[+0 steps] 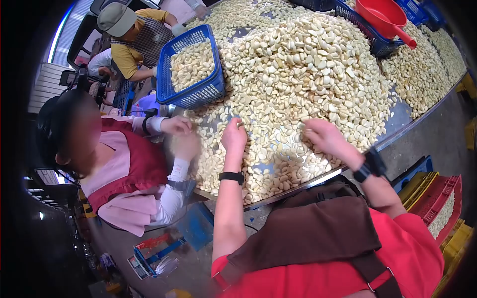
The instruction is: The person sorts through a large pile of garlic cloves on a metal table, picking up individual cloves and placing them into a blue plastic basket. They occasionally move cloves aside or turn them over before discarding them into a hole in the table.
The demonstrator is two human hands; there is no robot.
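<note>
Pale, peeled clove-like pieces (308, 64) lie in a large heap on a metal table (397, 121). At the near left part of the heap is my left hand (234, 136), its fingers curled together over the pieces; what they hold is too small to make out. My right hand (323, 136) is at the near side of the tall mound, thumb and fingers drawn together low over the pieces, slightly blurred. Whatever is between those fingers is hidden. Between my hands the pieces lie thinner, and bits of table surface show through.
A blue basket (203, 92) of pieces stands at the table's left. Beside me a person in a dark red apron (149, 164) works with both hands close to my left hand. Another person (131, 42) stands beyond. A red scoop (380, 17) rests at the back right; crates (447, 211) stand lower right.
</note>
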